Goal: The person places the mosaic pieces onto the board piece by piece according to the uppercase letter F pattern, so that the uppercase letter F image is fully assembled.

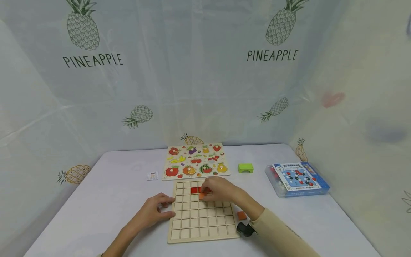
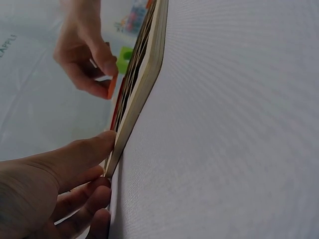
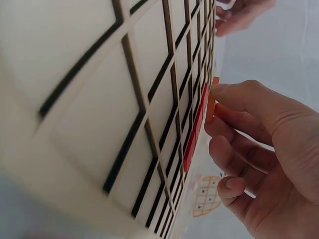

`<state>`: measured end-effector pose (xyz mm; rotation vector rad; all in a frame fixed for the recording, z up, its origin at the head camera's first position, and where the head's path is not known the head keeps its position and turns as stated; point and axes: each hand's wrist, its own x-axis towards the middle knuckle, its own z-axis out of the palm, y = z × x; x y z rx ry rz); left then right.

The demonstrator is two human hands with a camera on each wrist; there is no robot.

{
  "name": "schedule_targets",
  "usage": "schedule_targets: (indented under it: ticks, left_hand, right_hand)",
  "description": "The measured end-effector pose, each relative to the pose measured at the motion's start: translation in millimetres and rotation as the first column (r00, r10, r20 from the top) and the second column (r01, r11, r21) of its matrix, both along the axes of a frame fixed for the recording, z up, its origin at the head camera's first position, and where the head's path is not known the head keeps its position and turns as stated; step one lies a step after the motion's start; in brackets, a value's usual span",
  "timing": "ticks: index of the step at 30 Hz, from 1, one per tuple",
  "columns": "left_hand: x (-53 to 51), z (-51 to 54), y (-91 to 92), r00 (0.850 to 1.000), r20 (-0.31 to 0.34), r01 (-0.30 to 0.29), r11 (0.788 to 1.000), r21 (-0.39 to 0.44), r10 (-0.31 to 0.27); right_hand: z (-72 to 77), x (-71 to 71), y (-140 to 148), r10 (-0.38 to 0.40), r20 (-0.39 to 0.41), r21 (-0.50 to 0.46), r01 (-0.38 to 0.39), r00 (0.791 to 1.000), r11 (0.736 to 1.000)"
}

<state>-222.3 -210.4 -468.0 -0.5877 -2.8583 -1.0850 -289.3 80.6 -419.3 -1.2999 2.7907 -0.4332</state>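
Note:
My right hand (image 1: 218, 188) pinches a square orange tile (image 1: 202, 196) between thumb and fingers, just over the wooden grid board (image 1: 203, 232). Seen from the right wrist, the tile (image 3: 211, 107) is tilted on edge beside the red pieces (image 3: 195, 132). Those red pieces lie in an upper row of the grid, partly hidden by my right hand in the head view. At the board's left edge rests my left hand (image 1: 154, 210), its thumb and fingertips touching the rim at separate spots. The left wrist view shows its thumb (image 2: 82, 154) against the board's side.
A loose orange tile (image 1: 242, 215) and a black object (image 1: 245, 229) lie right of the board. Behind it are a fruit puzzle (image 1: 196, 160), a green block (image 1: 245, 168) and a small card (image 1: 152, 176). A blue boxed kit (image 1: 297, 179) sits at the right.

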Motion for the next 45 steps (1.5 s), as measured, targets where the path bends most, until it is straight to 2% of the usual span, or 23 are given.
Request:
schedule_targets:
  ticks: [9, 19, 37, 45]
  left_hand:
    - [-1.0, -0.6, 0.7, 1.000, -0.006, 0.003, 1.000, 0.004, -0.003]
    - [-1.1, 2.0, 0.3, 1.000, -0.014, 0.016, 1.000, 0.013, -0.016]
    - [-0.6, -0.6, -0.1, 1.000, -0.013, 0.008, 1.000, 0.021, -0.007]
    - [1.0, -1.3, -0.3, 1.000, -0.006, -0.006, 1.000, 0.007, 0.006]
  right_hand:
    - [-0.7, 0.7, -18.4, 0.018, -0.040, 0.034, -0.017, 0.999, 0.999]
    - [-1.1, 0.7, -29.7, -0.008, -0.020, 0.051, 0.009, 1.000, 0.999]
    - [-3.6, 0.4, -30.6, -0.040, -0.014, 0.077, 0.041, 0.999, 0.996]
    - [1.7, 0.5, -17.7, -0.054, 0.017, 0.031, 0.053, 0.998, 0.998]
